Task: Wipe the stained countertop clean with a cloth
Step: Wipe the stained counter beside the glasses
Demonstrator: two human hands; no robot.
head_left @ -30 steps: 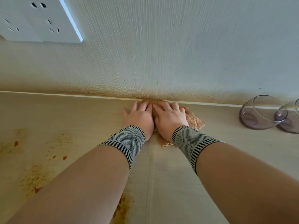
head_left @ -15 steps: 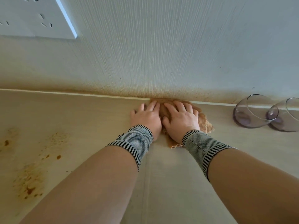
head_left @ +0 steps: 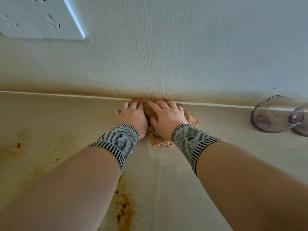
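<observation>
A: Where's the cloth (head_left: 191, 120) rn?

B: Under both palms, jammed vs the wall (head_left: 166, 55) at the back of the countertop (head_left: 233, 155). I'm pressing left hand (head_left: 132, 115) & right hand (head_left: 167, 118) flat on it, fingers straight, side by side.

A: Stains?

B: Stains (head_left: 124, 207) are lying toward me & off to the left, so the left hand's nearer. I'm guessing a pull back.

We find the wall (head_left: 166, 55) closing off the far side, with the cloth (head_left: 191, 119) already pushed against its foot, so no room lies beyond. To the right, two glass bowls (head_left: 273, 114) lie tipped by the wall and block that way. Leftward and nearward the countertop (head_left: 58, 114) lies open across its brown stains (head_left: 124, 207).
</observation>
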